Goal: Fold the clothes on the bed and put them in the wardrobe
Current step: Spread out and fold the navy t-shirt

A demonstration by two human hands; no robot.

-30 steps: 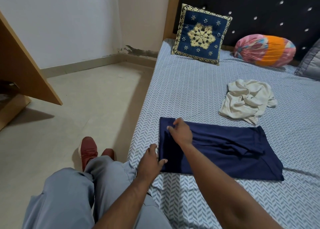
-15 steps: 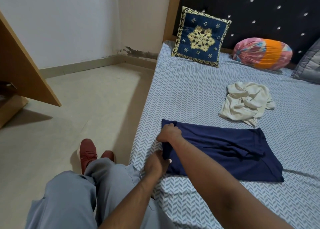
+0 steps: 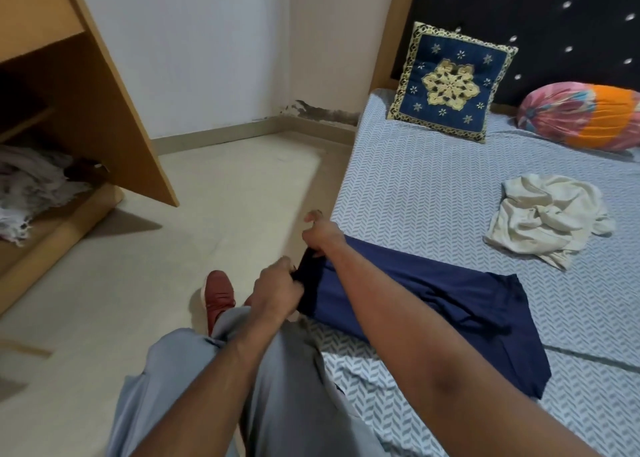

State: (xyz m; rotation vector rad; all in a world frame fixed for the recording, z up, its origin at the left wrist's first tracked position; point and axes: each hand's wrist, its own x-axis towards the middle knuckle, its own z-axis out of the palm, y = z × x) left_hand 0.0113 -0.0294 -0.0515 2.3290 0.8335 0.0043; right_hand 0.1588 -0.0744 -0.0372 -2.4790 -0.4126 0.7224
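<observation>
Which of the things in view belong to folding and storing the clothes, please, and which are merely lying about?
Part of the job:
- navy garment, gripped at its near end by the left hand and right hand
- crumpled cream garment
- bed
- open wardrobe

Just lying about:
- embroidered blue cushion
- pink-and-orange bolster

The person wears loose trousers of a pale blue-grey cloth, smooth and matte, with soft creases and a small bunched fold near the knee. A foot shows, in a brick-red shoe with a grained upper and a thin pale edge along the sole. The left hand and the right hand are bare, and both forearms are uncovered all the way to the lower edge of the view.
</observation>
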